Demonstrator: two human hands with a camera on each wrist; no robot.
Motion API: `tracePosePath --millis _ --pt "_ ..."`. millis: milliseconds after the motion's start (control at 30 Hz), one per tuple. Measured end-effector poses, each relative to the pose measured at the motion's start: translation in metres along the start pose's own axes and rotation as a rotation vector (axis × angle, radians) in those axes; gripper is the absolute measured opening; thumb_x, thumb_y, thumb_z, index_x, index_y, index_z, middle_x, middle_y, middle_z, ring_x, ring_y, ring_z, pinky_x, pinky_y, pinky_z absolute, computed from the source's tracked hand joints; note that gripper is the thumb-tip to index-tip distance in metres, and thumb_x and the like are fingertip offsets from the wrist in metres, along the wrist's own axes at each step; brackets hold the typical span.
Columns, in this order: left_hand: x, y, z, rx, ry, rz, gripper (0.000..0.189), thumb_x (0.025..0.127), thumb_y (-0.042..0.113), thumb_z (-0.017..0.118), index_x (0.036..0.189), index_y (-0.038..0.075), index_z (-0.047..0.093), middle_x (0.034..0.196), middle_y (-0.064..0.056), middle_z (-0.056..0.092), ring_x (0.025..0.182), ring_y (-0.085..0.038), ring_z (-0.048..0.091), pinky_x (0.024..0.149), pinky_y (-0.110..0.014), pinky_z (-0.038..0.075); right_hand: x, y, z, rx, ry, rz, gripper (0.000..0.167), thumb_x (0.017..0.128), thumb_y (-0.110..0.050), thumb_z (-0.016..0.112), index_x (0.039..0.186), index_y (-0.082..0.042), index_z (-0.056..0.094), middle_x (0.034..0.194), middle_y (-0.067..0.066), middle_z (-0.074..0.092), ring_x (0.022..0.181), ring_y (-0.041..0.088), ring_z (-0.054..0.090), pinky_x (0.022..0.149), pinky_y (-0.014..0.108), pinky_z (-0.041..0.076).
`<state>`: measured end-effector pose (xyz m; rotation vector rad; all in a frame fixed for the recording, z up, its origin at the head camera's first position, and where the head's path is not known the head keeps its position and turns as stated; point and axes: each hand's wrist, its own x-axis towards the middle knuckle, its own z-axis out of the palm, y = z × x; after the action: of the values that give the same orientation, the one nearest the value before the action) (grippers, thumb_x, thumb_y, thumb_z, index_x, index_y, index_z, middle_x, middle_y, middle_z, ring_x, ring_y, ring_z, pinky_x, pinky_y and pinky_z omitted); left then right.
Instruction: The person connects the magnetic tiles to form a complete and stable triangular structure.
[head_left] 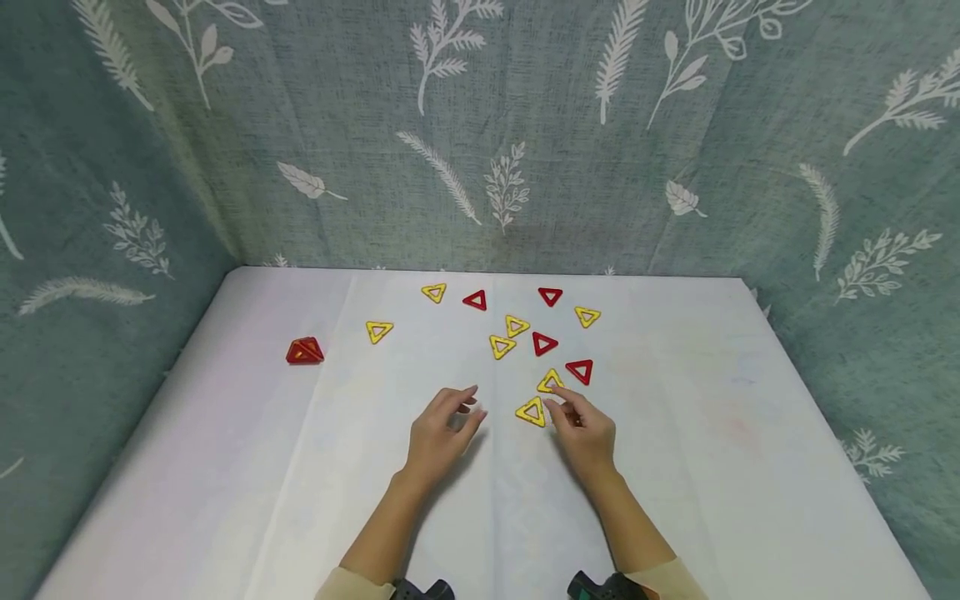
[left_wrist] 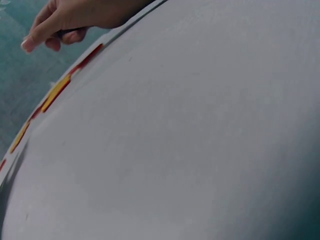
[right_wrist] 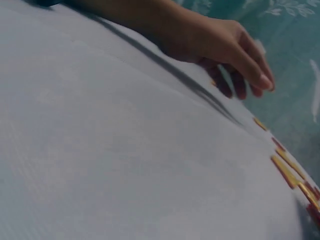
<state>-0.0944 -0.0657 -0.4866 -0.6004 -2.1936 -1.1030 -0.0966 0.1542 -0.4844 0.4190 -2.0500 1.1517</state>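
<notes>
My right hand hovers low over the table with thumb and index finger slightly apart. Its index fingertip overlaps the corner of a yellow triangle frame. Just left of its thumb lies a second yellow triangle frame. My left hand hangs to the left of these pieces, fingers loosely curved, holding nothing. Beyond the right hand lie a red triangle frame and another red triangle. One hand shows in the right wrist view, its fingers hanging above the table with no piece visible between them.
More yellow and red triangles lie scattered farther back, among them a yellow triangle on the left and a yellow triangle on the right. A red pyramid-shaped piece stands at the far left of the white table. Patterned green cloth surrounds the table.
</notes>
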Motion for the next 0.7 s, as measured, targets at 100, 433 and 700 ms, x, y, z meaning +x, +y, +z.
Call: tracePosePath --millis 100,433,700 --pt "0.001 0.003 0.008 0.005 -0.006 -0.002 0.035 0.073 0.009 0.079 0.105 0.0 0.067 0.088 -0.004 0.064 0.076 -0.017 0.066 0.068 -0.026 0.052 0.005 -0.007 -0.016 0.1 -0.001 0.158 0.021 0.074 0.009 0.072 0.095 0.009 0.069 0.059 0.011 0.059 0.051 0.003 0.044 0.047 0.012 0.035" --pt "0.004 0.014 0.038 0.073 -0.16 -0.159 0.037 0.074 0.021 0.08 0.107 0.007 0.07 0.092 -0.001 0.066 0.085 -0.019 0.059 0.076 -0.035 0.046 0.016 0.003 -0.049 0.095 -0.176 0.448 0.019 0.08 0.002 0.071 0.099 0.005 0.07 0.08 0.011 0.062 0.067 0.006 0.046 0.057 0.016 0.038" --pt "0.005 0.019 0.05 0.15 -0.207 -0.214 0.035 0.073 0.024 0.08 0.104 0.011 0.072 0.096 -0.002 0.062 0.09 -0.021 0.056 0.077 -0.037 0.043 0.007 0.035 -0.051 -0.02 -0.405 0.453 0.035 0.076 -0.015 0.079 0.11 -0.008 0.07 0.095 0.004 0.063 0.074 0.012 0.048 0.063 0.018 0.042"
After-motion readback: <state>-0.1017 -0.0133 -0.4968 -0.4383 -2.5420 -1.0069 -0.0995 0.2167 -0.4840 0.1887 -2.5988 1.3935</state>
